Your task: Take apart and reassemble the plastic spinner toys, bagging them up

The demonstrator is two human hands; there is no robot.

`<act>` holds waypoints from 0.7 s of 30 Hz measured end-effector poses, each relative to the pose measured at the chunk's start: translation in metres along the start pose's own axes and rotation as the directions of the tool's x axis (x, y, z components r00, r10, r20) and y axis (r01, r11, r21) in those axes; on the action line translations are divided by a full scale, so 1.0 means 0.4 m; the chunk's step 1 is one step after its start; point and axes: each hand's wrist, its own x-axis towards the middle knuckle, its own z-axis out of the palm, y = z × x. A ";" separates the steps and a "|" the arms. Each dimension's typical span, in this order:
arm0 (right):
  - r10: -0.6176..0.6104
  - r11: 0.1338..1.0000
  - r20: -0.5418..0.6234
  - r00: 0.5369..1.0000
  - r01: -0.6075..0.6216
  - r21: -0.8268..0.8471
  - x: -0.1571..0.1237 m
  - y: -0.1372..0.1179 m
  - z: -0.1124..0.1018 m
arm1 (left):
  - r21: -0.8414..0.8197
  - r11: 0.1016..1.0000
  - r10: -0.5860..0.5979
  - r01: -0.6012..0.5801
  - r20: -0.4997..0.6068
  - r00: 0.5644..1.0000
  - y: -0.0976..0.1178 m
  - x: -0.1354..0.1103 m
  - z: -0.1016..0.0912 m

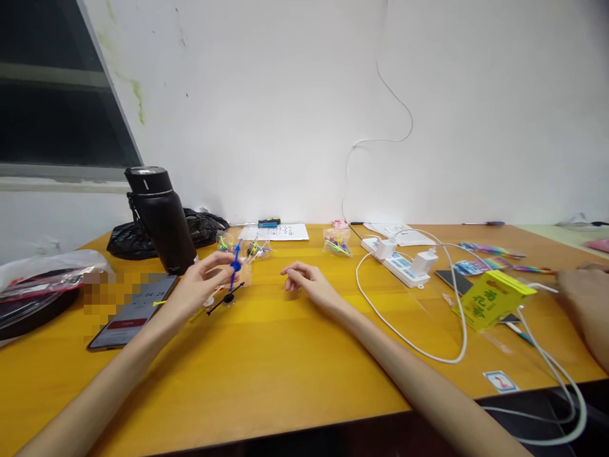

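Note:
My left hand (pixel 202 282) pinches a blue plastic arrow spinner (pixel 235 266) upright between thumb and fingers. Just below it, a black arrow spinner (pixel 228 298) stands low over the table. A yellow arrow tip (pixel 159 303) sticks out beside my left wrist, and more small pieces are partly hidden behind that hand. My right hand (pixel 307 279) rests on the table to the right, loosely curled, with fingers slightly apart and nothing visible in them. Behind both hands lie small clear bags (pixel 257 249) of coloured spinner pieces, with another bag (pixel 337 242) farther right.
A black bottle (pixel 164 219) and a phone (pixel 136 314) are at left. A white power strip (pixel 399 266) with looping cables stands right of my right hand. Beyond it are a yellow box (pixel 495 299) and another person's hand (pixel 585 304). The table's front edge runs below my forearms.

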 end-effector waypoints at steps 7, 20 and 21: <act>0.024 1.000 0.098 0.995 -0.023 -0.005 -0.011 0.007 0.020 | 0.521 0.852 0.030 -0.056 0.058 0.998 -0.056 -0.156 -0.139; 0.013 1.000 0.096 0.995 -0.011 -0.017 -0.013 0.001 0.015 | 0.815 0.573 0.122 -0.081 0.012 0.992 -0.065 -0.214 -0.118; 0.010 1.000 0.093 0.996 -0.008 -0.016 -0.013 0.000 0.014 | 0.823 0.561 0.137 -0.092 0.017 0.990 -0.066 -0.211 -0.119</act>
